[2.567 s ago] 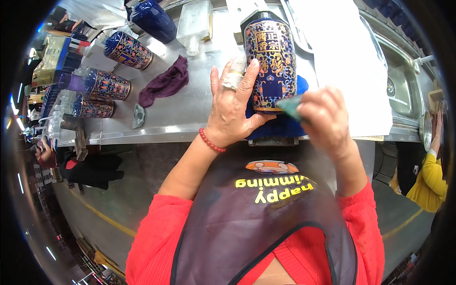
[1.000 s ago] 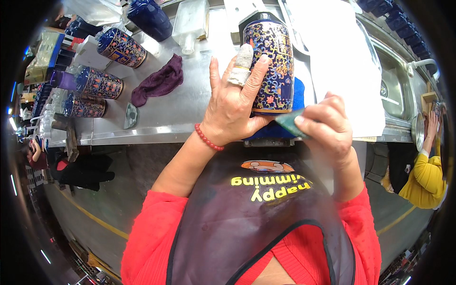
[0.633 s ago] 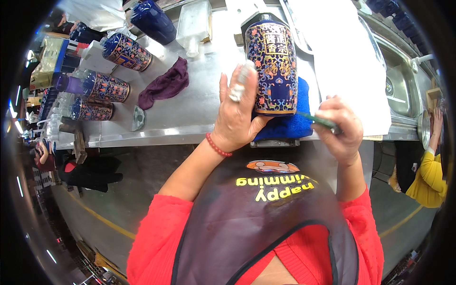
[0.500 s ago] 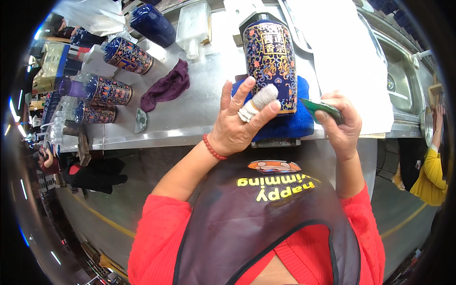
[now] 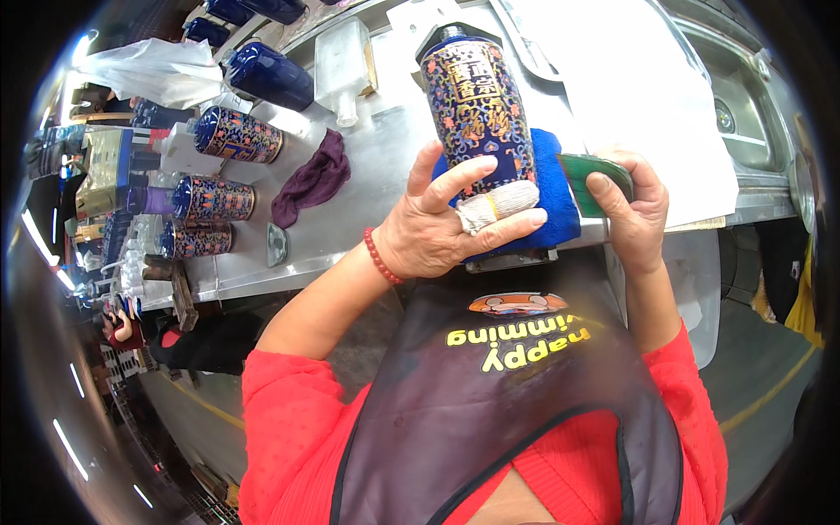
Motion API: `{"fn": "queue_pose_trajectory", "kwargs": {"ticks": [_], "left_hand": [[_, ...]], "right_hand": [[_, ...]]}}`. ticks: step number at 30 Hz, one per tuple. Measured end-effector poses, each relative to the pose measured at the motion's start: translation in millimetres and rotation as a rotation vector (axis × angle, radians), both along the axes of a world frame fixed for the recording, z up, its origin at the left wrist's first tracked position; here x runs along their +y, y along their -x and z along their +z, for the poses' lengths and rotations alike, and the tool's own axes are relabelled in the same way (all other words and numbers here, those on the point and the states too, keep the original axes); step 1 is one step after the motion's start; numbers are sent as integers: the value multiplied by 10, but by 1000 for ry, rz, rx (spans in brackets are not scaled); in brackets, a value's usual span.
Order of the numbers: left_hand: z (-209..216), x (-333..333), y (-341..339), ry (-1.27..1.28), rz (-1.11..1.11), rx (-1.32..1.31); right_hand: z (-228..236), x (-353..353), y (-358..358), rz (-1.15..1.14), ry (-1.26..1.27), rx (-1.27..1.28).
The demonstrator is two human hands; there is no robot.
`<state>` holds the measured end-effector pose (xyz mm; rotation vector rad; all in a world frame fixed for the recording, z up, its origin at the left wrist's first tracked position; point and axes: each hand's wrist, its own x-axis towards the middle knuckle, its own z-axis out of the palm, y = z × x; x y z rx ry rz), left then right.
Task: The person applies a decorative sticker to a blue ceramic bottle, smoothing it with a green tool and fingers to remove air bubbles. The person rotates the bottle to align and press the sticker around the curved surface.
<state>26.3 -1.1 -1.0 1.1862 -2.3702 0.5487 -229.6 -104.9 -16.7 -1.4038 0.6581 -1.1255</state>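
A dark blue bottle [image 5: 477,96] with a colourful floral pattern and gold lettering lies on its side, its neck pointing away from me. Its near end rests on a folded blue cloth [image 5: 553,197]. My left hand [image 5: 437,214] is over that near end with fingers spread; one finger wears a whitish fabric wrap [image 5: 497,207]. Whether its fingertips press on the bottle I cannot tell. Right of the bottle, my right hand [image 5: 637,210] pinches a flat green scraper [image 5: 597,182] between thumb and fingers, apart from the bottle.
At the left of the metal table [image 5: 385,162] stand several patterned bottles [image 5: 241,136], a plain blue bottle [image 5: 271,76] and a crumpled purple cloth [image 5: 311,179]. A clear bottle [image 5: 341,61] lies farther back. White sheeting [image 5: 643,105] covers the right side, beside a metal sink [image 5: 744,118].
The view has turned slightly. My left hand has shifted down the bottle's near end. The green scraper has turned so its broad face shows.
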Motion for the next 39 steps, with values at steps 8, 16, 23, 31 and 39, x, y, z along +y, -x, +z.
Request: {"fn": "queue_pose_trajectory", "kwargs": {"ticks": [8,16,23,31,39], "left_hand": [[20,135,-39,76,-1,18],[-34,-3,98,-206,182,439],[-363,282,219,-140,260,575],[-128,309,120,-56,187,139],[-16,237,53,98,104,97]], "right_hand": [[-15,-36,111,2,5,2],[-50,-20,68,12,-79,-26],[-12,16,-32,225,-231,28],[-9,-14,-171,245,-265,8],[-36,-5,-124,241,-281,-17]]}}
